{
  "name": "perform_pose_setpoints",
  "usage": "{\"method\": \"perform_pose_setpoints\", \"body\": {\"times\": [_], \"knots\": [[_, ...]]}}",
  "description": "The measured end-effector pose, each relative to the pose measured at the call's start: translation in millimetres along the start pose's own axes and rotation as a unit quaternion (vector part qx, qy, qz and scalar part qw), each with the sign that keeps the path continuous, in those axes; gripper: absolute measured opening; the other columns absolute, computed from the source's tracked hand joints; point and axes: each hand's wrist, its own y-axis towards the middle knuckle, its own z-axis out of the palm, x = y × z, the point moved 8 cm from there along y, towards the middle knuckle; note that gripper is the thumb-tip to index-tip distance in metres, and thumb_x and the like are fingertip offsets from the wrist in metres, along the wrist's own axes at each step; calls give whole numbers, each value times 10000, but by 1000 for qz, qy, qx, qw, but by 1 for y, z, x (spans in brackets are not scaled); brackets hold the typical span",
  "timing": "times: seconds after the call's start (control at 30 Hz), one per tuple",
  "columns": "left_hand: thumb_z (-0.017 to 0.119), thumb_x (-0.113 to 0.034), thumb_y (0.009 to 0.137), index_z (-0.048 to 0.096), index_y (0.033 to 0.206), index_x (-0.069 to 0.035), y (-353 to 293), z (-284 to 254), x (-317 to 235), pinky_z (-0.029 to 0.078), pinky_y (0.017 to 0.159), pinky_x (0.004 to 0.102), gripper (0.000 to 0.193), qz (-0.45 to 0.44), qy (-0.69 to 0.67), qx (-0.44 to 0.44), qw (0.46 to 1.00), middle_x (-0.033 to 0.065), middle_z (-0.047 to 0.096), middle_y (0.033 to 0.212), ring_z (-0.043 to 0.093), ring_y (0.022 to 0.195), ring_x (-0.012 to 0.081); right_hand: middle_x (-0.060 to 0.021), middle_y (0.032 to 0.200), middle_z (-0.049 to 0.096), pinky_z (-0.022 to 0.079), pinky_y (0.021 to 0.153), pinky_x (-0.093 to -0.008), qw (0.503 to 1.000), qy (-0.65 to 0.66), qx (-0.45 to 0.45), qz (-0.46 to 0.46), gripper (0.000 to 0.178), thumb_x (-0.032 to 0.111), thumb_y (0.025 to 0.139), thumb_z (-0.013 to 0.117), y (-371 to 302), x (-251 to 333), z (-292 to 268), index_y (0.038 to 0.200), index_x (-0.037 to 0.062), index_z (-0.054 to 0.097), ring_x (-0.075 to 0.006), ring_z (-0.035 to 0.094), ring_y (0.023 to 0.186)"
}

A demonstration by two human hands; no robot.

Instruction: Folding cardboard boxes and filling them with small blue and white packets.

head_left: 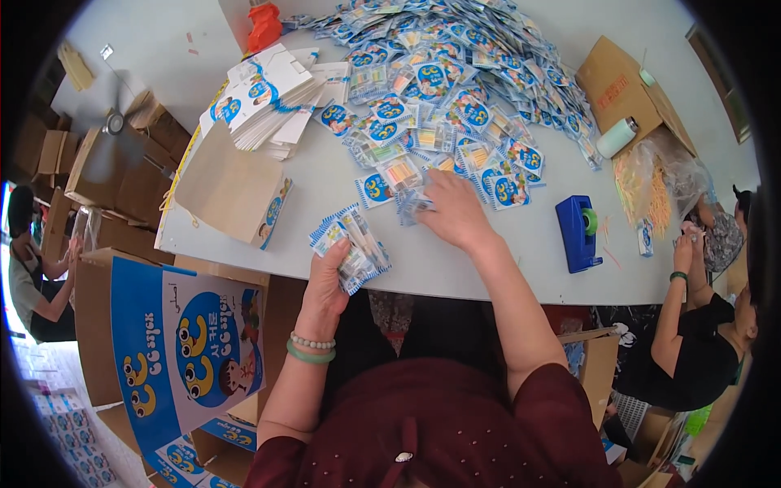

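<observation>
My left hand (329, 281) is closed around a fanned stack of small blue-and-white plastic packets (358, 252), thumb on top, near the table's front edge. To its right, my right hand (455, 207) reaches over the table with fingers bent down onto another small packet (413, 206), which looks slightly blurred; its fingertips are partly hidden. Just beyond that hand lie a packet with coloured sticks showing through its clear side (399, 172) and a packet with a blue round print (375, 189). Behind them spreads a big heap of such packets (472, 65).
Left of the heap stand stacked white printed cartons (268, 98) and an open carton (232, 183). On the right are a blue tape dispenser (579, 234), a pale green bottle (617, 138), a cardboard box (622, 93) and a bag of thin coloured sticks (647, 183). Two people sit at the sides.
</observation>
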Motion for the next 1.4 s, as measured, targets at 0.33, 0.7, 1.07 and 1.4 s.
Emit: {"method": "perform_pose_setpoints", "body": {"times": [0.33,0.7,1.07,1.4], "knots": [[650,-122,831,514,1198,-6,2,-9,0,553,825,364,408,-13,-5,0,1000,94,629,1096,647,950,207,-183,989,653,473,828,-406,917,351,58,178,486,286,674,682,7,-18,3,1057,3,582,-348,623,893],[666,-168,832,494,1232,-11,3,-9,2,554,835,378,463,2,0,7,1000,102,623,1116,645,972,222,-174,995,645,486,828,-407,978,18,-104,178,469,210,629,749,48,6,16,1006,-3,569,-344,625,914],[638,-142,840,518,1197,2,-3,-6,-3,561,817,385,403,-16,-3,6,1000,115,638,1072,654,945,228,-77,1054,652,537,837,-356,565,817,8,114,592,93,660,777,-35,-28,26,1194,43,526,-211,654,902],[646,-158,845,492,1232,-4,6,-8,0,557,834,390,444,-1,0,4,1000,107,625,1112,647,964,225,-65,994,670,491,779,-280,933,329,33,144,461,99,698,693,-35,-1,1,1135,10,576,-152,636,861]]}}
